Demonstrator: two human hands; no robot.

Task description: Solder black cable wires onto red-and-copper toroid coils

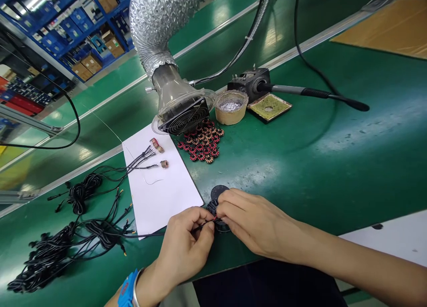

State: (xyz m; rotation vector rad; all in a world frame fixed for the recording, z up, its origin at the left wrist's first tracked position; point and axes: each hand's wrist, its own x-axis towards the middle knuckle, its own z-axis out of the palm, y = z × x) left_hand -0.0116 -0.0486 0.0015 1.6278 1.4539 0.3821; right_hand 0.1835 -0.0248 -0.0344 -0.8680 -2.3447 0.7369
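Note:
My left hand (187, 238) pinches a black cable (153, 234) close to its end, where a bit of red wire (215, 218) shows between the two hands. Right against it, my right hand (248, 216) has its fingers closed at that wire end; the fingertips hide what they grip. Beneath and behind my fingers stands a black spool-like holder (219, 192) with a round top, partly covered by the right hand. To the left, a white sheet (163, 200) carries cables with small copper-wound ring coils (164, 164) by their ends.
Bundles of black cable (50, 258) lie at left. A fume extractor (183, 113) hangs over a pile of red-and-copper ring coils (203, 142). Behind stand a solder pot (231, 108), a yellow sponge tray (269, 107) and a soldering iron (300, 91) in its stand.

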